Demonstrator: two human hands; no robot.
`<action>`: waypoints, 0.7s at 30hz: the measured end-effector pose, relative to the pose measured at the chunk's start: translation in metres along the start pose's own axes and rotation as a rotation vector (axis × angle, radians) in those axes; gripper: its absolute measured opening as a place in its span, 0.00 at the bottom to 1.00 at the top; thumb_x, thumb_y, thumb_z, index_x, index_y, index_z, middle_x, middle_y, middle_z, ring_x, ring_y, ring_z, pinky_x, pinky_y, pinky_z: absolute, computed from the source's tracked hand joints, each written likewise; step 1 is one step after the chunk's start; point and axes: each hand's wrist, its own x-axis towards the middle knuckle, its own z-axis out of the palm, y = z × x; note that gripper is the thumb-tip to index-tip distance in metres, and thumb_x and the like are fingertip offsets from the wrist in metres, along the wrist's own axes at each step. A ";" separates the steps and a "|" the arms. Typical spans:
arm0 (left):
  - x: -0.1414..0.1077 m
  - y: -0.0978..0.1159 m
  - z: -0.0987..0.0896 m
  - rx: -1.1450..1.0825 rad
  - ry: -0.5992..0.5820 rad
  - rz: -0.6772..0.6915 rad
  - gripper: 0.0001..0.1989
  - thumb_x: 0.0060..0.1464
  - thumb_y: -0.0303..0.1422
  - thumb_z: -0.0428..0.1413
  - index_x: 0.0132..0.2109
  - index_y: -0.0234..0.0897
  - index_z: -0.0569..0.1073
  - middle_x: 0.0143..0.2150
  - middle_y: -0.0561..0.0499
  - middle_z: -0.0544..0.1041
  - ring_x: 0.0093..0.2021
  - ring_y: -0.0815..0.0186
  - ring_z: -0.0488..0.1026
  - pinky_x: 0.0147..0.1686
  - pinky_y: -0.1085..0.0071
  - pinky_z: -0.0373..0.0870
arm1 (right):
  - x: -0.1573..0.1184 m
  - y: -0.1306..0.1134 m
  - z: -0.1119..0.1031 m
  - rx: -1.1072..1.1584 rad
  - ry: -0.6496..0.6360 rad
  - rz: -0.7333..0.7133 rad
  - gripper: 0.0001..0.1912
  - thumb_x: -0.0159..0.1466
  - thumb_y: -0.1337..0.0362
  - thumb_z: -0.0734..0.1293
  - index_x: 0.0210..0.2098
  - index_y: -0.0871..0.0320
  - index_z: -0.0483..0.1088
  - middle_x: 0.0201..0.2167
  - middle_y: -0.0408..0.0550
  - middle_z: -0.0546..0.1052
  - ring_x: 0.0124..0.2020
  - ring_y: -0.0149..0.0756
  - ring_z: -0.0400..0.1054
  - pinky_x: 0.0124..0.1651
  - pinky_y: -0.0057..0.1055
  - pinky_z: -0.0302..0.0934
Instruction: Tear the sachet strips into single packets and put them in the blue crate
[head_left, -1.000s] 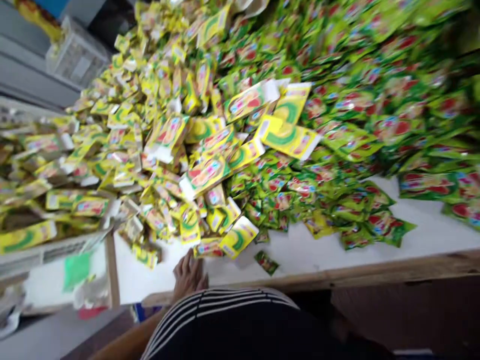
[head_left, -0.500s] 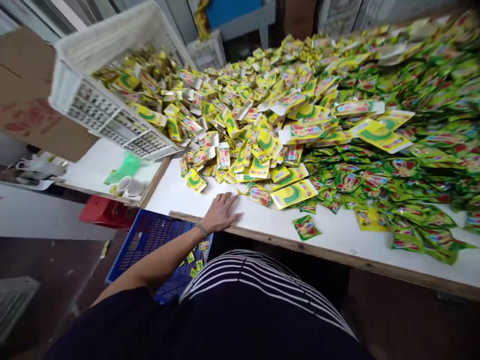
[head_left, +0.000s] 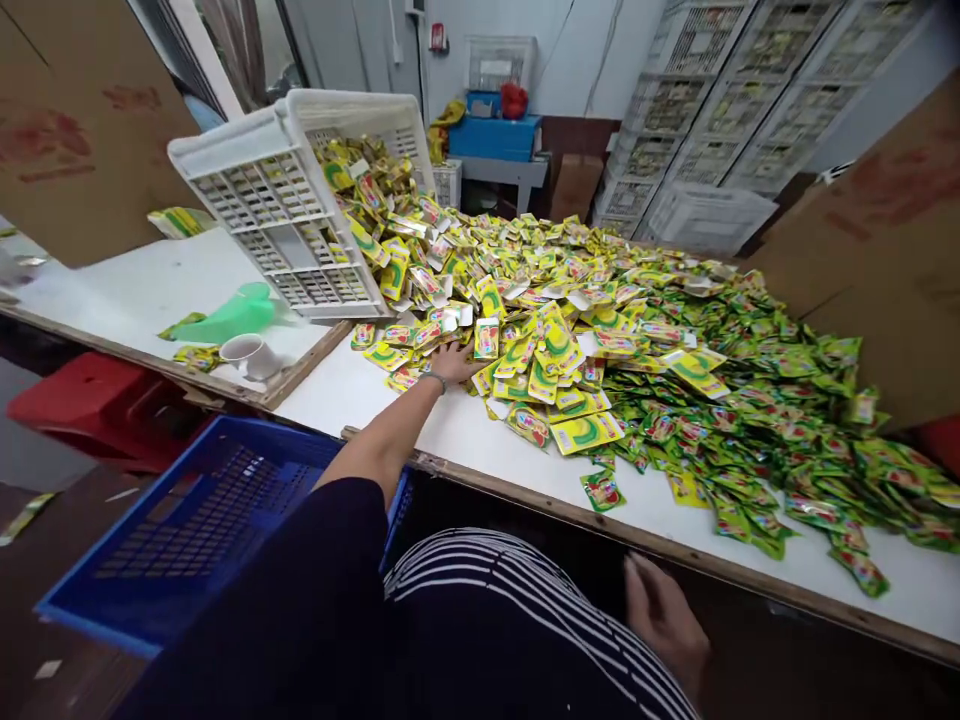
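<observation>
My left hand [head_left: 454, 366] reaches over the white tabletop [head_left: 330, 388] with its fingers spread, touching the near left edge of a heap of small yellow boxes [head_left: 559, 340]. No box is seen gripped in it. My right hand [head_left: 669, 615] hangs in front of the table edge, slightly blurred, its fingers loosely bent and apart with nothing visible between them. Green sachets [head_left: 720, 430] form a heap to the right of the boxes. A single green sachet [head_left: 602, 491] lies near the front edge.
A white crate [head_left: 292, 220] lies tilted at the left, with yellow boxes spilling from it. A white cup [head_left: 251, 357] and a green plastic bag [head_left: 238, 314] sit on the left table. Below are a blue crate [head_left: 187, 530] and a red stool [head_left: 97, 410]. White crates [head_left: 690, 110] are stacked behind.
My left hand has moved forward from the table edge to the yellow boxes. My right hand has come into view at the lower right. The view has tilted up, showing more of the back wall.
</observation>
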 end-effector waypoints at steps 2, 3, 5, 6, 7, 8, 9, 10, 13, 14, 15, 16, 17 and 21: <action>0.007 0.014 0.004 -0.028 -0.030 0.030 0.34 0.52 0.55 0.54 0.62 0.45 0.67 0.64 0.41 0.65 0.62 0.46 0.59 0.58 0.52 0.58 | 0.036 -0.015 0.029 0.020 -0.160 -0.194 0.15 0.67 0.61 0.64 0.53 0.55 0.70 0.42 0.52 0.79 0.42 0.42 0.74 0.47 0.39 0.69; 0.007 0.021 0.009 -0.039 -0.045 0.042 0.34 0.52 0.55 0.54 0.62 0.43 0.68 0.65 0.40 0.64 0.62 0.46 0.58 0.59 0.51 0.57 | 0.057 -0.022 0.046 0.006 -0.229 -0.282 0.17 0.68 0.61 0.64 0.55 0.54 0.69 0.45 0.53 0.78 0.46 0.43 0.73 0.50 0.41 0.68; 0.000 0.031 0.019 -0.051 -0.075 0.062 0.33 0.53 0.53 0.55 0.62 0.41 0.68 0.66 0.39 0.62 0.64 0.44 0.57 0.60 0.48 0.54 | 0.098 -0.031 0.080 -0.068 -0.389 -0.376 0.22 0.68 0.58 0.63 0.60 0.56 0.65 0.56 0.58 0.72 0.57 0.48 0.67 0.57 0.46 0.64; -0.007 0.033 0.025 -0.054 -0.093 0.069 0.33 0.54 0.52 0.55 0.62 0.41 0.69 0.67 0.39 0.61 0.64 0.43 0.56 0.61 0.46 0.53 | 0.116 -0.033 0.096 -0.123 -0.470 -0.399 0.25 0.67 0.56 0.63 0.61 0.57 0.64 0.59 0.60 0.69 0.59 0.50 0.64 0.58 0.48 0.63; -0.015 0.034 0.031 -0.054 -0.112 0.075 0.32 0.54 0.51 0.55 0.62 0.41 0.69 0.68 0.39 0.60 0.64 0.42 0.56 0.61 0.45 0.52 | 0.131 -0.032 0.110 -0.192 -0.524 -0.393 0.27 0.66 0.54 0.64 0.62 0.57 0.64 0.61 0.62 0.67 0.60 0.53 0.62 0.58 0.50 0.62; -0.026 0.034 0.036 -0.053 -0.125 0.082 0.31 0.55 0.50 0.55 0.62 0.42 0.68 0.68 0.39 0.60 0.65 0.42 0.55 0.61 0.43 0.51 | 0.144 -0.030 0.123 -0.260 -0.565 -0.373 0.28 0.65 0.54 0.65 0.62 0.58 0.65 0.61 0.63 0.66 0.60 0.56 0.61 0.57 0.52 0.62; -0.037 0.032 0.040 -0.053 -0.132 0.094 0.30 0.56 0.50 0.54 0.62 0.43 0.68 0.69 0.40 0.59 0.66 0.41 0.54 0.61 0.42 0.51 | 0.154 -0.027 0.133 -0.301 -0.599 -0.353 0.28 0.65 0.53 0.66 0.61 0.58 0.65 0.60 0.64 0.66 0.58 0.57 0.63 0.55 0.52 0.63; -0.048 0.029 0.042 -0.055 -0.134 0.110 0.29 0.57 0.49 0.53 0.62 0.45 0.68 0.69 0.41 0.59 0.66 0.41 0.53 0.61 0.40 0.51 | 0.163 -0.024 0.140 -0.317 -0.619 -0.335 0.28 0.65 0.54 0.66 0.61 0.59 0.66 0.59 0.64 0.67 0.56 0.56 0.64 0.54 0.50 0.63; -0.076 0.018 0.043 -0.062 -0.133 0.163 0.25 0.59 0.48 0.52 0.61 0.46 0.70 0.68 0.43 0.61 0.69 0.44 0.51 0.63 0.41 0.50 | 0.181 -0.017 0.151 -0.313 -0.619 -0.290 0.26 0.65 0.53 0.65 0.59 0.60 0.67 0.55 0.61 0.70 0.53 0.53 0.65 0.52 0.45 0.63; -0.083 0.016 0.041 -0.066 -0.129 0.173 0.24 0.59 0.46 0.52 0.59 0.45 0.71 0.67 0.42 0.63 0.69 0.45 0.52 0.63 0.43 0.50 | 0.185 -0.017 0.153 -0.320 -0.615 -0.279 0.26 0.65 0.53 0.65 0.58 0.61 0.67 0.54 0.61 0.70 0.52 0.53 0.65 0.51 0.43 0.63; -0.089 0.014 0.039 -0.072 -0.118 0.178 0.22 0.60 0.45 0.52 0.57 0.44 0.73 0.66 0.42 0.64 0.68 0.47 0.54 0.64 0.45 0.51 | 0.190 -0.018 0.153 -0.338 -0.614 -0.270 0.27 0.65 0.52 0.65 0.57 0.62 0.67 0.53 0.62 0.70 0.52 0.53 0.65 0.49 0.42 0.62; -0.093 0.013 0.037 -0.079 -0.096 0.183 0.19 0.60 0.43 0.52 0.56 0.43 0.74 0.64 0.42 0.66 0.67 0.49 0.56 0.64 0.47 0.51 | 0.193 -0.020 0.153 -0.366 -0.614 -0.263 0.28 0.65 0.51 0.65 0.57 0.63 0.67 0.53 0.63 0.70 0.51 0.53 0.65 0.48 0.42 0.62; -0.097 0.013 0.034 -0.088 -0.069 0.191 0.18 0.61 0.41 0.53 0.54 0.42 0.75 0.62 0.42 0.69 0.65 0.50 0.59 0.64 0.50 0.53 | 0.195 -0.023 0.152 -0.399 -0.614 -0.260 0.28 0.65 0.50 0.64 0.57 0.63 0.67 0.53 0.64 0.69 0.50 0.54 0.65 0.46 0.42 0.61; -0.115 0.016 0.028 -0.044 0.024 0.185 0.22 0.55 0.43 0.59 0.54 0.40 0.74 0.55 0.40 0.73 0.60 0.48 0.62 0.59 0.50 0.57 | 0.192 -0.031 0.145 -0.497 -0.649 -0.315 0.32 0.64 0.45 0.63 0.59 0.60 0.64 0.55 0.65 0.68 0.50 0.56 0.64 0.46 0.44 0.56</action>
